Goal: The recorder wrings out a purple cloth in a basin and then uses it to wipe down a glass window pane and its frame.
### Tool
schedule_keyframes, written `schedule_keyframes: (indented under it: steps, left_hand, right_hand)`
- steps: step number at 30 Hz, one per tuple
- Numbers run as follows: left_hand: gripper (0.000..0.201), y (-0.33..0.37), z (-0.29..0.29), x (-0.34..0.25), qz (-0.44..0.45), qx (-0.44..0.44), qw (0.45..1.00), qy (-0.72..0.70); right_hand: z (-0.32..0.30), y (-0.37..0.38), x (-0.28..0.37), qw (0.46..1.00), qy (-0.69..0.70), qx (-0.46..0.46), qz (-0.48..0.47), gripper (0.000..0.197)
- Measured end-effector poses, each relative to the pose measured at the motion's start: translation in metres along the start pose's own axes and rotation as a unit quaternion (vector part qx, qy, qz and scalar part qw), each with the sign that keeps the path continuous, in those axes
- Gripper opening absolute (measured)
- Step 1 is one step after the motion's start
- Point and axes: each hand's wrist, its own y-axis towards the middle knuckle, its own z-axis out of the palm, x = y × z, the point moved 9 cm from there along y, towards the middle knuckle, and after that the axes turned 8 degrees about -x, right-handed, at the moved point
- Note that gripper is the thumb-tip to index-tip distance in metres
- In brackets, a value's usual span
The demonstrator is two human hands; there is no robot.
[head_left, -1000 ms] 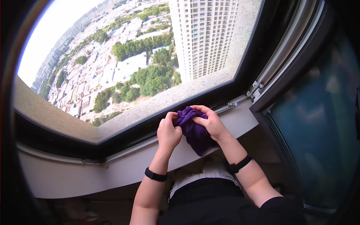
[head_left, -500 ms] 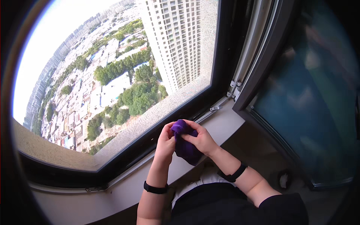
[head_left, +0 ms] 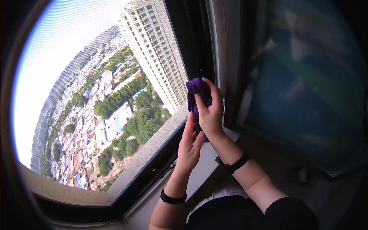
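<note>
A bunched purple cloth is gripped in my right hand, its thumb pressed on the front and its fingers curled behind. The cloth is raised beside the dark window frame, and its lower end hangs down past the palm. Just below and to the left is my left hand, fingers stretched upward and thumb apart. Its fingertips are at the hanging part of the cloth; I cannot tell whether they touch it. Black bands circle both wrists.
The dark window frame runs diagonally, with a pale sill below it. A dark-framed glass sash stands swung inward on the right. Outside are a tall pale building, trees and low roofs far below.
Both hands have moved up and slightly right with the cloth. My left hand has loosened from it and straightened its fingers, while the right keeps hold. The view has turned too.
</note>
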Motion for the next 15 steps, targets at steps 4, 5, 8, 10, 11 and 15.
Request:
schedule_keyframes:
  steps: [4, 5, 8, 10, 11, 15]
  left_hand:
    - [0.067, 0.003, 0.002, 0.001, -0.033, 0.004, 0.999, 0.034]
    - [0.066, 0.003, 0.004, 0.000, -0.005, 0.011, 0.997, 0.070]
    - [0.061, 0.000, -0.008, 0.001, 0.017, -0.003, 0.993, 0.116]
    - [0.059, 0.000, -0.013, 0.005, 0.009, 0.004, 0.991, 0.133]
    - [0.059, -0.001, -0.014, 0.005, 0.005, 0.004, 0.991, 0.134]
    - [0.055, 0.001, -0.006, 0.010, -0.036, 0.008, 0.994, 0.105]
  right_hand:
    - [0.029, 0.019, -0.015, 0.993, -0.057, -0.030, -0.102, 0.057]
    - [0.034, 0.018, -0.021, 0.986, -0.101, -0.024, -0.133, 0.061]
    - [0.046, -0.001, -0.036, 0.981, -0.126, 0.007, -0.146, 0.069]
    - [0.046, -0.014, -0.050, 0.986, -0.113, 0.031, -0.117, 0.067]
    - [0.043, -0.022, -0.054, 0.986, -0.114, 0.032, -0.114, 0.067]
    - [0.029, -0.062, -0.092, 0.984, -0.151, 0.073, -0.055, 0.060]
